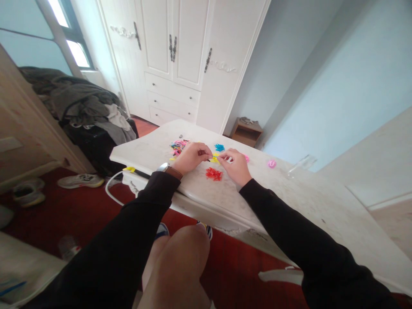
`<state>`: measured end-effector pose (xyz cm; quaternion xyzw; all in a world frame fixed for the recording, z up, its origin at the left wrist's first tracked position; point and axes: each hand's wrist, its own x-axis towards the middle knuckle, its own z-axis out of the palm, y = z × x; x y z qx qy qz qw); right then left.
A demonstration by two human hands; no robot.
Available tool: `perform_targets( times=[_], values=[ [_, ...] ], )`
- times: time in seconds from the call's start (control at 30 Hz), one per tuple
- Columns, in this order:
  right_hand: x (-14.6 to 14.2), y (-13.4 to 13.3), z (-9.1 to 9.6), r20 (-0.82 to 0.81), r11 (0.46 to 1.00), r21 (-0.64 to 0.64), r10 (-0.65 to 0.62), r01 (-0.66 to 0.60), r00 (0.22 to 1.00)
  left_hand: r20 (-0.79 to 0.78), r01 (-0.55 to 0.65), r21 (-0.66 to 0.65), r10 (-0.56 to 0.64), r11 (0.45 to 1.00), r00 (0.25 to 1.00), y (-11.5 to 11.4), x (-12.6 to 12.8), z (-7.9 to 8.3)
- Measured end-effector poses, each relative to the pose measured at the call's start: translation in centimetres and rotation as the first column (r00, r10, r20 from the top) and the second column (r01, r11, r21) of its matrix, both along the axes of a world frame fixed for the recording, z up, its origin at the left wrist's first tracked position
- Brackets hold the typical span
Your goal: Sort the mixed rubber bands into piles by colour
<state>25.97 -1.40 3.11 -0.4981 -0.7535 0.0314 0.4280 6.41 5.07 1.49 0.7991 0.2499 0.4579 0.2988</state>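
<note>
My left hand (192,156) and my right hand (236,165) meet over a white marble-look tabletop (289,193). Both are pinched on a small yellow piece (215,159) held between them. Just in front of them on the table is a little heap of red pieces (213,174). A blue heap (219,147) sits just behind the hands. A mixed pile of coloured pieces (178,147) lies to the left of my left hand. One pink piece (272,163) rests to the right. Both arms are in black sleeves, with a watch on the left wrist.
A clear glass (301,164) lies on the table at the right. A white wardrobe (180,56) stands behind. Clothes are piled on a dark suitcase (93,141) at the left. Shoes (80,180) lie on the red floor. A white cable (112,189) hangs off the table's left edge.
</note>
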Motion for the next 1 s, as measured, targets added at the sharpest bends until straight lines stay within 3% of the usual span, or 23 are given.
perform_targets(
  times=[0.13, 0.33, 0.6, 1.0],
  values=[
    [0.7, 0.5, 0.9, -0.036, 0.998, 0.052, -0.024, 0.026, 0.999, 0.035, -0.051, 0.023, 0.051, 0.998, 0.998, -0.1, 0.0, 0.3],
    [3.1, 1.6, 2.3, -0.294, 0.947, 0.164, -0.222, 0.277, 0.930, 0.084, -0.197, 0.058, 0.192, 0.979, 0.978, -0.1, 0.4, 0.3],
    [0.8, 0.7, 1.2, -0.011, 0.992, 0.115, -0.046, 0.047, 0.999, -0.007, -0.133, 0.100, 0.135, 0.986, 0.991, -0.6, 0.4, 0.8],
    [0.8, 0.6, 1.0, -0.034, 0.993, 0.117, -0.014, 0.018, 0.999, 0.049, -0.096, 0.045, 0.094, 0.994, 0.994, -0.3, 0.7, 0.4]
  ],
)
